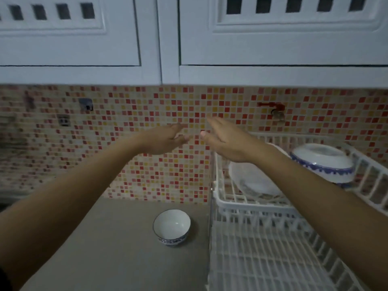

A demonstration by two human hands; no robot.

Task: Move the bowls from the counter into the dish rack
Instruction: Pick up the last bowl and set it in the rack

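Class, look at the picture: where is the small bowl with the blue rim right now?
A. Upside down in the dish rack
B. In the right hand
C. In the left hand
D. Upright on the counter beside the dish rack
D: the small bowl sits upright on the grey counter, just left of the white dish rack, while the left hand and right hand are raised and empty.

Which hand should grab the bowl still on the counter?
Right, probably. The small bowl sits upright beside the white dish rack, on the right hand's side. Both hands are empty and raised; the left hand would reach across.
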